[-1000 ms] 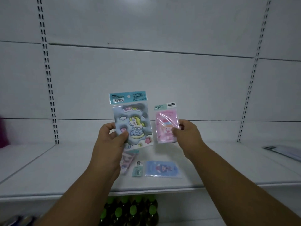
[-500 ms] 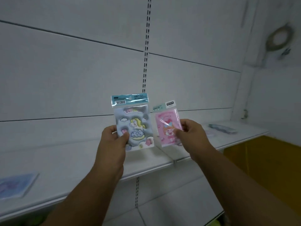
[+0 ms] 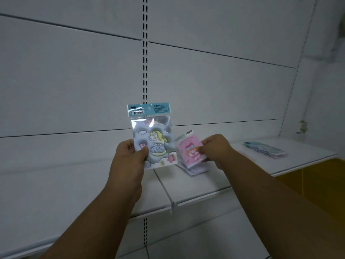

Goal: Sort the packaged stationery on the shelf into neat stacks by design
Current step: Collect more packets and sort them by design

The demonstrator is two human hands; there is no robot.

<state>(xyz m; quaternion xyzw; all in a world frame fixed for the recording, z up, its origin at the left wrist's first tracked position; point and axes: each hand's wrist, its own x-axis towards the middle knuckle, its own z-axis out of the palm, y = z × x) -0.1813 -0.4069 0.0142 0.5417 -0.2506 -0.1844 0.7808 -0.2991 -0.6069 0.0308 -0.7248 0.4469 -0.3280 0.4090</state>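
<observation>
My left hand (image 3: pixel 129 157) pinches the lower left corner of a unicorn sticker pack (image 3: pixel 152 135) with a teal header, held upright above the white shelf (image 3: pixel 205 186). My right hand (image 3: pixel 216 150) pinches a small pink pack (image 3: pixel 189 150) showing a cartoon girl, tilted flat and low over a small stack of similar packs (image 3: pixel 196 170) lying on the shelf. Whether the pink pack touches the stack is unclear.
A second stack of bluish and purple packs (image 3: pixel 265 149) lies farther right on the shelf. A slotted upright (image 3: pixel 145 53) runs down the back panel behind the unicorn pack. A yellow surface (image 3: pixel 317 176) shows below the shelf's right end.
The view has swung right along the shelf. My right hand has lowered and tilted the pink pack down over the small stack; my left hand still holds the unicorn pack upright.
</observation>
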